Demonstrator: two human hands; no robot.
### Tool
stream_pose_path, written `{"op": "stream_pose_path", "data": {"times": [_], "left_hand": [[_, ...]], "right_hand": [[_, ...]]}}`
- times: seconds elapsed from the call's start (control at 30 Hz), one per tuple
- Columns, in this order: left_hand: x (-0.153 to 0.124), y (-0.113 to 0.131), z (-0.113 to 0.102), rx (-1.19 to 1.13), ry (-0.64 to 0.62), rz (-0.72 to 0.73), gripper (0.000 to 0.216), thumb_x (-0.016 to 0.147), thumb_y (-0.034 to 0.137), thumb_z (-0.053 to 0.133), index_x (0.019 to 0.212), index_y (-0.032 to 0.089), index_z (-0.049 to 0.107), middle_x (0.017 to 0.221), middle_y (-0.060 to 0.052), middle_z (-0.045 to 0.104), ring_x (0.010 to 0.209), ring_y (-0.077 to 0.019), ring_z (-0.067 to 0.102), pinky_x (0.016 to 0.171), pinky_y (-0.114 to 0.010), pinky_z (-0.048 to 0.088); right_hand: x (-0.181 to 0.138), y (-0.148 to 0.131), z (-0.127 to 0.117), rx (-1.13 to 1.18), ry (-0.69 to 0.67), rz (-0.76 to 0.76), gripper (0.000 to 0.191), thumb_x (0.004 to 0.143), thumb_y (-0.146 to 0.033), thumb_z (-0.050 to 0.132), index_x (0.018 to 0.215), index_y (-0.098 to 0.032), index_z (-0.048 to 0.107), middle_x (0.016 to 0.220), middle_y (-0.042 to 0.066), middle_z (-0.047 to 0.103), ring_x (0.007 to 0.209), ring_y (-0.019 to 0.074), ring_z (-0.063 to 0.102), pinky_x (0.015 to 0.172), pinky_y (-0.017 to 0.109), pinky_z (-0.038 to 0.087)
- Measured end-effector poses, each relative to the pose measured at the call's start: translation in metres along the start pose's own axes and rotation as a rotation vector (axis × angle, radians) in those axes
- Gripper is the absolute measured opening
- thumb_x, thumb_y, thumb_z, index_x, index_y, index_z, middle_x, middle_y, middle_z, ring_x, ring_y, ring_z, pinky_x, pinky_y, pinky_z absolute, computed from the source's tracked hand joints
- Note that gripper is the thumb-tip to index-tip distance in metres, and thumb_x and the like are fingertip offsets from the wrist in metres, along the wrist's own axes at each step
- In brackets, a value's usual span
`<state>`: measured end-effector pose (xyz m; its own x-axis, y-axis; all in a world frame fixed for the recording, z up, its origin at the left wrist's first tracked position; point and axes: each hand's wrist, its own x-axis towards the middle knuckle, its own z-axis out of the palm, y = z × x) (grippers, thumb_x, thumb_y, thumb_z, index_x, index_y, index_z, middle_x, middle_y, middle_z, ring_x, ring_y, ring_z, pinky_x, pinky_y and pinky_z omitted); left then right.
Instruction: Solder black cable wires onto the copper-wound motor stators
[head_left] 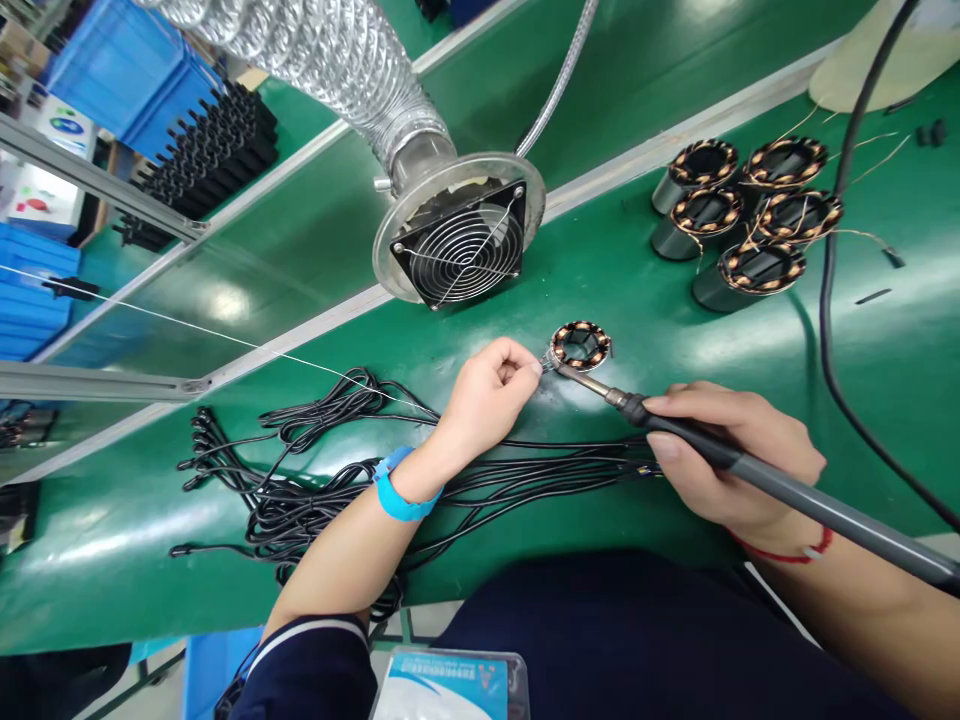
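Note:
My right hand [739,450] is wrapped around the dark handle of a soldering iron [810,500], its metal tip touching or nearly touching the left rim of a motor stator [602,346]. Copper windings ring the stator, which stands on the green bench. On the other side of the tip, my left hand [484,395] is closed in a pinch on thin wire [547,361] at the stator's edge. A thin pale strand [225,335] runs from the far left toward my left wrist. Whether it joins the pinched wire is hidden.
Several stators [757,270] with loose leads stand at the right. A fan-fronted fume extractor [469,250] hangs above the work on a foil duct [360,70]. Bundled black cables [300,510] lie under my left forearm. A black cord [829,300] curves down the right side.

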<state>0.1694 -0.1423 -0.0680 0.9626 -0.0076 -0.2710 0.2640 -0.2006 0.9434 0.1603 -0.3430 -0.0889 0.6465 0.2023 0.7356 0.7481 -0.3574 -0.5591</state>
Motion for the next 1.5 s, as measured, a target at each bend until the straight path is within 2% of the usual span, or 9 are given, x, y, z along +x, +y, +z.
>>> {"op": "stream_pose_path", "data": {"times": [0.4, 0.6, 0.8, 0.93, 1.03, 1.17, 1.3, 1.4, 1.5], "left_hand": [[0.003, -0.001, -0.001, -0.027, 0.005, 0.008, 0.010, 0.079, 0.016, 0.057, 0.070, 0.017, 0.053, 0.052, 0.009, 0.042, 0.046, -0.0046, 0.036, 0.045, -0.018, 0.028], [0.003, 0.001, -0.001, -0.024, 0.002, 0.005, 0.011, 0.079, 0.016, 0.057, 0.070, 0.017, 0.053, 0.051, 0.009, 0.041, 0.045, -0.0048, 0.035, 0.044, -0.019, 0.027], [0.004, 0.001, -0.001, -0.017, 0.015, 0.009, 0.010, 0.079, 0.016, 0.058, 0.070, 0.017, 0.054, 0.051, 0.008, 0.042, 0.046, -0.0049, 0.036, 0.045, -0.019, 0.027], [0.003, 0.002, -0.001, -0.011, 0.019, 0.009, 0.010, 0.079, 0.017, 0.058, 0.069, 0.017, 0.054, 0.051, 0.008, 0.042, 0.045, -0.0049, 0.036, 0.045, -0.019, 0.027], [0.003, 0.003, -0.001, -0.007, 0.027, 0.013, 0.010, 0.078, 0.016, 0.058, 0.069, 0.017, 0.054, 0.051, 0.008, 0.043, 0.045, -0.0050, 0.036, 0.045, -0.019, 0.027], [0.002, 0.004, -0.001, 0.002, 0.032, 0.013, 0.009, 0.078, 0.016, 0.058, 0.069, 0.017, 0.055, 0.052, 0.008, 0.044, 0.046, -0.0052, 0.037, 0.046, -0.019, 0.027], [0.003, 0.005, -0.001, -0.025, 0.019, -0.011, 0.010, 0.078, 0.018, 0.059, 0.069, 0.016, 0.055, 0.051, 0.008, 0.043, 0.046, -0.0051, 0.036, 0.045, -0.019, 0.027], [0.003, 0.005, -0.001, -0.069, 0.000, -0.026, 0.011, 0.077, 0.019, 0.060, 0.069, 0.016, 0.054, 0.050, 0.008, 0.042, 0.045, -0.0045, 0.035, 0.045, -0.019, 0.027], [0.002, 0.003, -0.001, -0.080, -0.036, -0.017, 0.013, 0.080, 0.023, 0.061, 0.071, 0.016, 0.055, 0.050, 0.008, 0.043, 0.045, -0.0046, 0.035, 0.045, -0.019, 0.028]], "right_hand": [[-0.002, 0.003, 0.000, 0.029, -0.021, -0.013, 0.019, 0.082, -0.015, 0.062, 0.100, -0.022, 0.063, 0.071, 0.002, 0.068, 0.059, 0.0138, 0.064, 0.050, 0.025, 0.053], [0.000, 0.003, -0.002, 0.059, -0.031, 0.000, 0.023, 0.082, -0.014, 0.062, 0.104, -0.021, 0.062, 0.068, 0.001, 0.060, 0.055, 0.0127, 0.056, 0.046, 0.025, 0.047], [0.009, -0.005, -0.004, -0.039, -0.169, 0.067, 0.037, 0.085, -0.014, 0.063, 0.121, -0.023, 0.059, 0.085, 0.004, 0.069, 0.071, 0.0154, 0.066, 0.064, 0.029, 0.055], [0.025, -0.014, -0.004, -0.115, -0.288, 0.190, 0.041, 0.092, -0.018, 0.056, 0.132, -0.027, 0.053, 0.097, 0.001, 0.074, 0.088, 0.0176, 0.071, 0.076, 0.029, 0.057], [0.034, -0.016, 0.001, -0.119, -0.342, 0.286, 0.039, 0.093, -0.019, 0.053, 0.132, -0.027, 0.051, 0.102, 0.001, 0.074, 0.096, 0.0199, 0.071, 0.079, 0.032, 0.056], [0.033, -0.008, 0.013, -0.113, -0.382, 0.333, 0.043, 0.090, -0.020, 0.056, 0.132, -0.025, 0.049, 0.113, 0.004, 0.071, 0.106, 0.0250, 0.067, 0.085, 0.041, 0.054], [0.025, -0.001, 0.021, -0.094, -0.324, 0.315, 0.043, 0.089, -0.019, 0.055, 0.131, -0.025, 0.049, 0.105, 0.004, 0.073, 0.100, 0.0234, 0.067, 0.085, 0.041, 0.053], [0.022, 0.001, 0.025, -0.151, -0.235, 0.293, 0.046, 0.086, -0.019, 0.058, 0.130, -0.027, 0.049, 0.091, 0.001, 0.072, 0.088, 0.0231, 0.067, 0.078, 0.040, 0.052], [0.022, -0.001, 0.029, -0.193, -0.255, 0.261, 0.046, 0.085, -0.017, 0.058, 0.129, -0.027, 0.050, 0.088, 0.000, 0.071, 0.082, 0.0222, 0.066, 0.072, 0.038, 0.051]]}}
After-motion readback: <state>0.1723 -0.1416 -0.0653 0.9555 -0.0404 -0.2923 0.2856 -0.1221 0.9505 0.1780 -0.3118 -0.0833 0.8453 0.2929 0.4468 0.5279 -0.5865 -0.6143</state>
